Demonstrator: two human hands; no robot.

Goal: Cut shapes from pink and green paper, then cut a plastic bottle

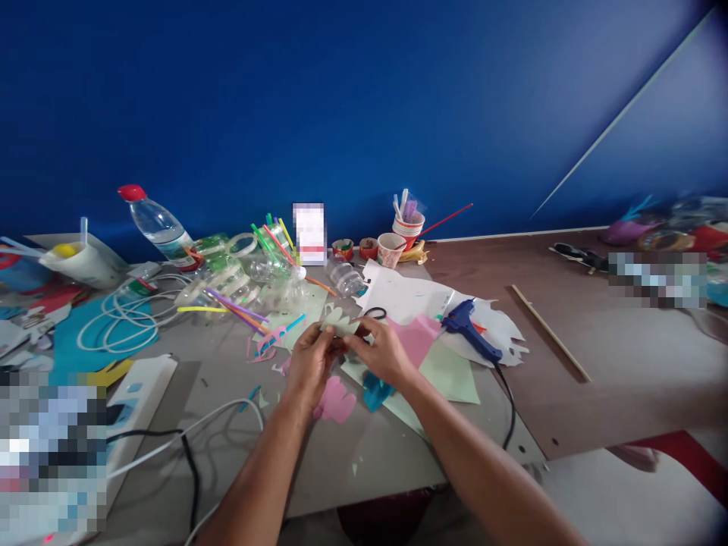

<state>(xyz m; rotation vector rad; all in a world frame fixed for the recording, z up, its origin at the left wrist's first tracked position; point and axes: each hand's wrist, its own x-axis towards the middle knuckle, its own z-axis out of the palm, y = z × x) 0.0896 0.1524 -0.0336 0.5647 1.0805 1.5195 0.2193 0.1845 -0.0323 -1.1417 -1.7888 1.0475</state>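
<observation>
Between my two hands is a piece of pale green paper point(340, 324) with a scalloped, petal-like edge. My left hand point(312, 356) pinches it from the left, and the fingers of my right hand point(380, 350) close on its right side. Below them lie a pink petal-edged paper cutout point(337, 400) and a blue paper piece point(376, 390). A black loop point(375, 312), perhaps a scissors handle, shows just behind my right hand. To the right, a blue hot glue gun point(472, 331) rests on white paper point(406, 285).
Plastic bottle pieces point(227, 284) and coloured straws point(239, 309) clutter the left, beside a red-capped bottle point(162, 227). A power strip point(139, 394) with cables lies front left. Paper cups point(391, 249) stand by the wall. A wooden stick point(550, 334) lies on the right.
</observation>
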